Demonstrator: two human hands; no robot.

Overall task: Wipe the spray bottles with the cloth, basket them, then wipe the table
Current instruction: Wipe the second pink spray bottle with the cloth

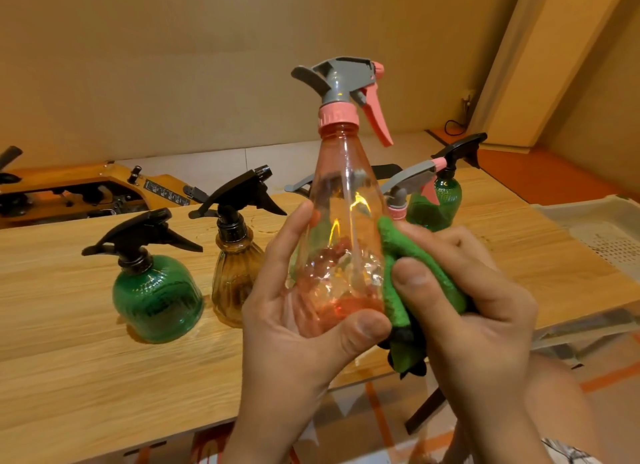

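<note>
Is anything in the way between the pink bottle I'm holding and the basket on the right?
A far green bottle and a second pink-collared bottle stand on the table between the held pink bottle and the basket. Your right hand with the cloth is on that side. Carried high, it would probably clear them.

The light wooden table [86, 377] bears a squat green spray bottle [157, 297] beside a ribbed amber bottle [233, 276]; a taller green bottle [446, 200] stands farther back. A white perforated basket [595, 228] sits at its right end.
</note>
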